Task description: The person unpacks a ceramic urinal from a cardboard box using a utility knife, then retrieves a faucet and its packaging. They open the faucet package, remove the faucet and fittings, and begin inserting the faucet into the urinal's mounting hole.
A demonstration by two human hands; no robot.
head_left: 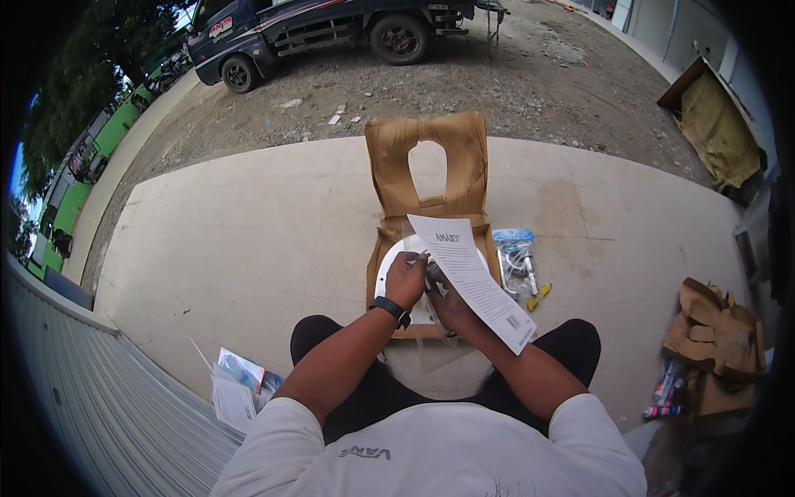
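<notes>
My left hand (407,279) is closed, fingers curled inward over the open cardboard box (370,286). Close against it, my right hand (451,310) is also closed, partly covered by a printed white sheet of paper (476,277) that slants across my right forearm. A small dark thing (433,272) shows between the hands, too blurred to name. Thin clear plastic (431,354) hangs below them. Under my hands, a white rounded piece (387,263) lies in the box. The raised lid (385,157) has an oval cut-out.
Right of the box lie a clear bag of metal parts (517,263) and a yellow-handled tool (540,296). Leaflets (233,402) are on the left, near a corrugated metal sheet (108,398). Torn cardboard (720,331) lies far right. Beyond the tiles (248,224), a truck (315,33) stands on gravel.
</notes>
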